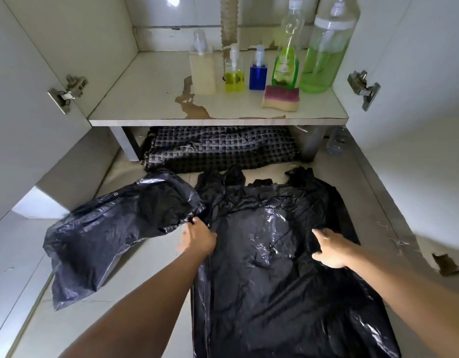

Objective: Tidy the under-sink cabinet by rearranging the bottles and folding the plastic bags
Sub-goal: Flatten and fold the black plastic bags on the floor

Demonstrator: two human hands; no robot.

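Head view, single: we look forward and steeply down from close above the floor [156,293], facing the open cabinet shelf [151,99].

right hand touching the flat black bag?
Touching. The head view shows the right hand pressed palm-down on the flat black bag, fingers lying on the plastic with no gap.

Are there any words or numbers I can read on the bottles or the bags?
None can be read.
Green bottle: it has a label with print and a round picture, too blurred to read.
Yellow pump bottle: a dark mark shows on it, too small to make out.
Blue pump bottle, pale pump bottle, big green bottle: no text visible.
Black plastic bags: no print visible.
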